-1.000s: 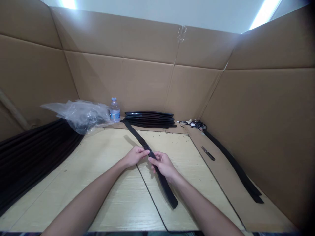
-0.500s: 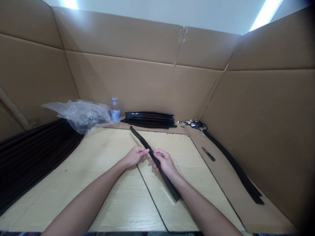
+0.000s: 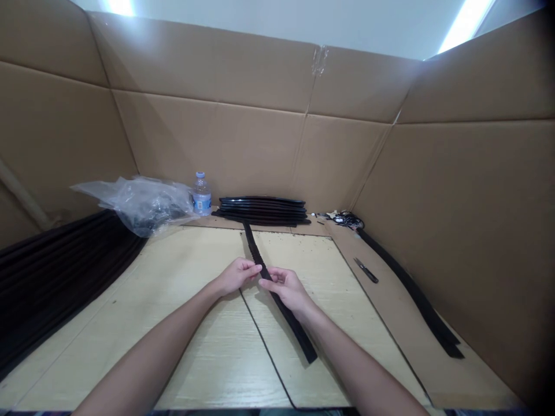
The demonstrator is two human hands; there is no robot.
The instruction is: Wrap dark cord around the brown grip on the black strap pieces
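Note:
A long black rubber-like strip (image 3: 291, 319) runs slantwise over the middle of the table, its far end near the back stack and its near end toward me. Ridges or notches show along its edge just beyond my fingers. My left hand (image 3: 240, 275) pinches the strip's left edge between thumb and fingers. Just nearer to me, my right hand (image 3: 286, 287) grips it from the right, thumb across the top and fingers at the far edge. Part of the strip is hidden by the right thumb.
Black strips (image 3: 262, 211) are stacked at the back, beside a water bottle (image 3: 202, 199) and a clear plastic bag (image 3: 150, 202). A dark pile of strips (image 3: 65, 271) fills the left side. On the right lie a small knife (image 3: 366, 270) and more long strips (image 3: 411, 294). Cardboard walls (image 3: 208, 133) surround the table.
The strip's far end has swung to the right and its near end sits slightly lower. My right thumb has shifted left across the strip. The left hand has hardly moved.

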